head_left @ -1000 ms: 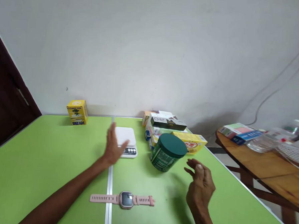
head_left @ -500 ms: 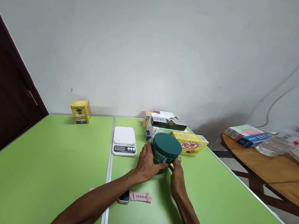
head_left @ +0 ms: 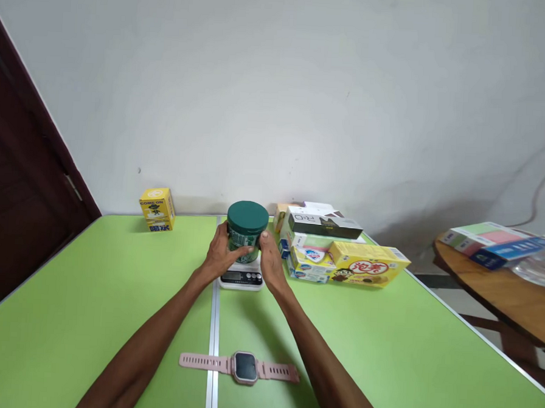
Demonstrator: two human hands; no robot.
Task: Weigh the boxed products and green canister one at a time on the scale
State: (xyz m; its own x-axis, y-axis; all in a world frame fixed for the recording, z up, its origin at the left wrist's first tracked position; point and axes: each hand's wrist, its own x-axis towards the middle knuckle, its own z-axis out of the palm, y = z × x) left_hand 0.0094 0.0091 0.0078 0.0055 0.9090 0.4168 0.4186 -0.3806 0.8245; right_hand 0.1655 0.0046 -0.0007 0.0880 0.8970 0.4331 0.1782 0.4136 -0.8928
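A jar with a dark green lid [head_left: 248, 217] stands upright at the kitchen scale [head_left: 241, 283]. Its base looks to be on the white weighing plate, though my hands partly hide the contact. Around the jar's left side my left hand [head_left: 219, 253] is closed, its thumb across the printed front. My right hand [head_left: 272, 262] presses against the opposite side, fingers mostly hidden behind the jar. The scale's dark display and buttons show below the jar. Nearer to me, a smartwatch with a pink strap [head_left: 245, 367] lies flat between my forearms.
Right of the jar sit a yellow snack box [head_left: 368, 267], a smaller yellow-and-white box [head_left: 311, 266] and a black-fronted box [head_left: 326, 225] on a stack. A yellow carton [head_left: 157, 210] stands at the back left. Beyond the green table [head_left: 112, 293], a wooden table [head_left: 492, 276] holds boxes and clear plastic.
Both hands have carried the jar leftward from in front of the boxes to the scale, and it has gone from tilted to upright. The watch and the smaller yellow-and-white box are now uncovered.
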